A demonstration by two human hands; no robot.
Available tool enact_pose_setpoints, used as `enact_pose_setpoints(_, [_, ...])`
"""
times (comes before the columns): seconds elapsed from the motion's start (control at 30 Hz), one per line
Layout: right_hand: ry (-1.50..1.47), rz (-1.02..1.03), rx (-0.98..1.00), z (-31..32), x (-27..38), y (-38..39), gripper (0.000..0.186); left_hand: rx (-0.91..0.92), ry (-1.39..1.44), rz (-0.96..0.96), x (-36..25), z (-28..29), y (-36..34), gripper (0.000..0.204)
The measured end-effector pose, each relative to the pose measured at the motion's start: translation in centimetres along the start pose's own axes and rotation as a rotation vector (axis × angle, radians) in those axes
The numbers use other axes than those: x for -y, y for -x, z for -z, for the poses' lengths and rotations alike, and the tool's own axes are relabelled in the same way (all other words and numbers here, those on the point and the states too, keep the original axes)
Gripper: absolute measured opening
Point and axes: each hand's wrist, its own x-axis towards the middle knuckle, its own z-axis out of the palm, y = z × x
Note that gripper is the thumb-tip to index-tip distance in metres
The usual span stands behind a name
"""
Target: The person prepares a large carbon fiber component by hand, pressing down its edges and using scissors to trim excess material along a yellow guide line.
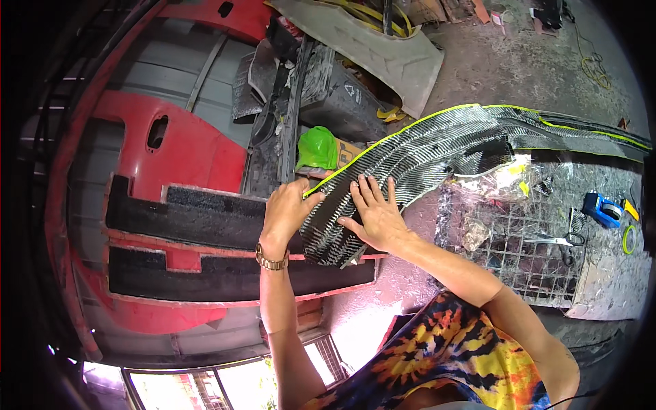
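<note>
A long curved piece of black-and-silver woven carbon fibre cloth (417,150) stretches from the middle to the far right. Bright yellow-green tape (383,139) borders its far edge. My left hand (290,208), with a watch on the wrist, is closed at the near left end of that taped edge, thumb and fingers gripping the cloth; the fingertips are partly hidden. My right hand (377,213) lies flat on the cloth just beside it, fingers spread, holding nothing.
On the bench (601,287) at right lie scissors (557,240), a blue tape dispenser (603,210), a yellow-green tape roll (629,240) and a yellow cutter (630,209). Red panels (184,150) and black-faced strips (205,273) stand left. A dark bin (342,99) and green bag (317,148) lie beyond.
</note>
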Motion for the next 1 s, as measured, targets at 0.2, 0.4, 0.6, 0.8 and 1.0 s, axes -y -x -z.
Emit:
enact_pose_setpoints(0.2, [0.011, 0.002, -0.010, 0.0, -0.4, 0.0, 0.085, -0.008, -0.088, 0.018, -0.8, 0.1, 1.3, 0.035])
enact_pose_setpoints(0.4, [0.041, -0.024, 0.059, 0.2, -0.6, -0.1, 0.086, -0.119, -0.139, 0.037, -0.7, -0.8, 2.1, 0.045])
enact_pose_setpoints(0.6, [0.016, 0.042, 0.111, 1.4, -1.7, -0.4, 0.081, -0.165, -0.088, 0.027, -1.1, -0.9, 2.5, 0.050])
enact_pose_setpoints(0.8, [0.028, 0.070, 0.152, 1.7, -2.3, -0.1, 0.079, -0.314, -0.094, -0.027, -1.4, -1.5, 3.9, 0.075])
enact_pose_setpoints(1.0, [0.061, 0.074, 0.099, 1.7, -2.3, -0.1, 0.078, -0.309, 0.147, 0.177, -2.3, -2.4, 6.0, 0.103])
